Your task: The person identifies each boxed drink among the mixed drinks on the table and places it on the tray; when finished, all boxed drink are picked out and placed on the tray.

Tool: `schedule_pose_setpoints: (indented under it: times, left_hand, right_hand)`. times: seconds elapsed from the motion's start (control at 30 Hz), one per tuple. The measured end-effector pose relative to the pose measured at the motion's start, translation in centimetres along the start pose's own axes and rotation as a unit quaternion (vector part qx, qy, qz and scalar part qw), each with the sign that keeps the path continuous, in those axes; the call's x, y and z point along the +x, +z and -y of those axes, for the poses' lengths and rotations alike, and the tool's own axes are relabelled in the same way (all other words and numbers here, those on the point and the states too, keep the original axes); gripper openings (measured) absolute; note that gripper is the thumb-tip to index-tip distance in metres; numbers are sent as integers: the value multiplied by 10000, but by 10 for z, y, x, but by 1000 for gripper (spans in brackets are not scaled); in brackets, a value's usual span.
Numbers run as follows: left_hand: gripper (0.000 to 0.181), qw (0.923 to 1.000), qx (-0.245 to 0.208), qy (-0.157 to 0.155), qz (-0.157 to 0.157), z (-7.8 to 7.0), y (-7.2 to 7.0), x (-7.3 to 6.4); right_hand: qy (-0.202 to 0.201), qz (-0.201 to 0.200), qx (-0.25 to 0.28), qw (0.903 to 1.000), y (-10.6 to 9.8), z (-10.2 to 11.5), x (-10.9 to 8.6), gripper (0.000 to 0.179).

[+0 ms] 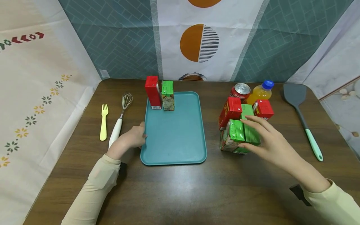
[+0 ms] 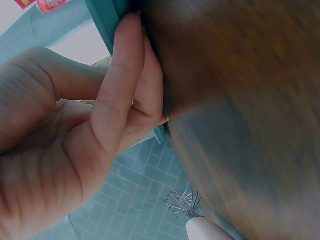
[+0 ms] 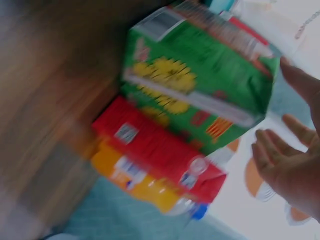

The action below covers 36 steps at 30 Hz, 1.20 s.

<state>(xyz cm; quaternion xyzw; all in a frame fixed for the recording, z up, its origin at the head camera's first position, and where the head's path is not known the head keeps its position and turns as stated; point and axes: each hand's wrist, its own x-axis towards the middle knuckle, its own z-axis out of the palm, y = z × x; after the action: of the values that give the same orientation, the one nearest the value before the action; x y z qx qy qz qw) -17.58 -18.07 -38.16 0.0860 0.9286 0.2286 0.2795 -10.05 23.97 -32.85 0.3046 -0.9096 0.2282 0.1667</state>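
Observation:
My left hand (image 1: 130, 137) holds the left rim of a teal tray (image 1: 175, 137), thumb and fingers at its edge. At the tray's far left corner stand a red juice carton (image 1: 153, 93) and a green juice carton (image 1: 168, 97). My right hand (image 1: 271, 142) hovers over a cluster of cartons on the right, thumb and fingers spread apart. Beneath and beside it are a front green carton (image 1: 237, 132), more green cartons (image 1: 252, 132), a red carton (image 1: 230, 111) and another red carton (image 1: 263, 109). In the right wrist view the fingers (image 3: 272, 150) stand clear of the green carton (image 3: 195, 80).
Behind the cluster stand a soda can (image 1: 242, 90) and an orange juice bottle (image 1: 260, 93) with a blue cap. A spatula (image 1: 302, 115) lies at the right. Left of the tray lie a whisk (image 1: 119, 120) and a yellow fork (image 1: 103, 123). A curtain hangs behind the table's far edge.

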Motion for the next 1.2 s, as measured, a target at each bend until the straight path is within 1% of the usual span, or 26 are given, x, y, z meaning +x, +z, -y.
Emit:
schedule_pose_setpoints:
  times: [0.1, 0.23, 0.3, 0.43, 0.6, 0.77, 0.87, 1.0, 1.1, 1.2]
  left_hand:
    - [67, 10000, -9, 3, -8, 0, 0, 0]
    - [66, 10000, -64, 13, -27, 0, 0, -1]
    - [66, 10000, -77, 0, -9, 0, 0, -1]
    - [67, 10000, -59, -31, 26, 1, 0, -1]
    - [68, 10000, -42, 15, -23, 0, -1, -2]
    - [68, 10000, -62, 34, -20, 0, -1, -1]
    - [67, 10000, -51, 20, -8, 0, -1, -1]
    - [67, 10000, -38, 31, -22, 0, 0, -1]
    - [67, 9999, -78, 61, -56, 1, 0, -1]
    - [67, 9999, -80, 56, -60, 1, 0, -1]
  right_hand:
    - [-111, -123, 141, 9998, -2, -11, -7, 71]
    - [-28, -189, 178, 9997, -2, -23, -15, 78]
    - [98, -175, 145, 9997, -1, -29, -18, 81]
    - [528, -90, 223, 9983, -1, -36, -23, 87]
    - [921, -69, 554, 9942, 2, -39, -25, 85]
    - [974, -181, 844, 9915, 8, -41, -23, 77]
    - [1027, -191, 923, 9902, 10, -41, -21, 75]
    - [1258, -64, 954, 9874, 10, -40, -19, 75]
    - [1439, 44, 921, 9853, 10, -40, -20, 73]
    - [1526, 119, 850, 9846, 10, -41, -21, 72]
